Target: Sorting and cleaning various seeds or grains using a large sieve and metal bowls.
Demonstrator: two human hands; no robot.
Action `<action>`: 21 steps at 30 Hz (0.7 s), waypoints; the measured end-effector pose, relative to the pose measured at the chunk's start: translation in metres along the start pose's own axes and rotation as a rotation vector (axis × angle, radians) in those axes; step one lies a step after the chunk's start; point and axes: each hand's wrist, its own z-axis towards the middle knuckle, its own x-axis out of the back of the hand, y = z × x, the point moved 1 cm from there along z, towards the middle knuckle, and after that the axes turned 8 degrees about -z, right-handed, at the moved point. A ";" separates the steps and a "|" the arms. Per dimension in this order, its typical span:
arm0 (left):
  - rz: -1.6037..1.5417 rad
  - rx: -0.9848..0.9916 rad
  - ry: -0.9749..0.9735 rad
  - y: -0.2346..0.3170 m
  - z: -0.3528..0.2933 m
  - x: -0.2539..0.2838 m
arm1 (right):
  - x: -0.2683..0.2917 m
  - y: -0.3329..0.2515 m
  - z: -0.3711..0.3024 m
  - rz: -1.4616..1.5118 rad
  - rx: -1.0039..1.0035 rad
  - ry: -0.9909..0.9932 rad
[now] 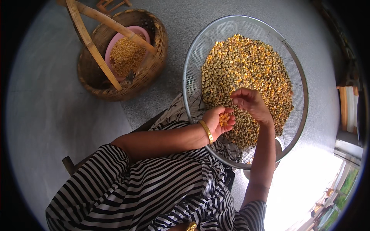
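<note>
A big round mesh sieve with a grey rim [186,82] holds a broad heap of greenish-brown, bean-like seeds [217,75] mixed with yellow and orange corn kernels [252,59]. My left hand [216,120], with a gold bangle at the wrist, is cupped palm up over the near left part of the heap. Its fingers curl round a small pile of orange corn kernels [224,119]. Just to the right and a little farther off, my right hand [252,104] is above the seeds, thumb and fingers pinched together. Whatever is between those fingertips is too small to make out.
At the far left a woven basket [90,82] with a split-wood handle [90,42] contains a pink basin [109,48] of corn kernels. Part of a pale container [278,148] shows beneath the sieve's near right side. A small wooden stool [113,5] stands at the far edge.
</note>
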 end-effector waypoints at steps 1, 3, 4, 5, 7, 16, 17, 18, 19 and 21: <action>-0.006 0.005 0.020 0.000 -0.001 -0.001 | 0.001 0.010 0.006 -0.121 0.024 0.232; 0.006 0.007 0.028 -0.001 0.000 0.001 | 0.002 0.024 0.016 -0.317 -0.037 0.344; 0.015 0.008 0.036 -0.002 0.000 0.001 | 0.003 0.030 0.017 -0.515 -0.100 0.452; 0.016 0.006 0.036 -0.002 0.000 0.001 | 0.000 0.030 0.019 -0.514 -0.098 0.452; 0.014 0.007 0.046 -0.001 0.000 0.001 | -0.009 0.028 0.021 -0.762 -0.030 0.545; 0.014 0.012 0.054 -0.001 0.001 0.002 | -0.001 0.031 0.019 -0.675 0.100 0.526; 0.010 0.009 0.054 0.000 0.000 0.001 | 0.003 0.029 0.018 -0.544 0.117 0.499; 0.011 0.005 0.060 0.000 -0.001 0.001 | 0.006 0.015 0.012 -0.494 -0.022 0.409; 0.013 0.000 0.065 0.001 -0.001 0.001 | 0.007 0.012 0.009 -0.495 -0.020 0.402; 0.009 -0.007 0.050 0.000 0.001 0.003 | 0.008 0.009 0.002 0.083 -0.028 -0.005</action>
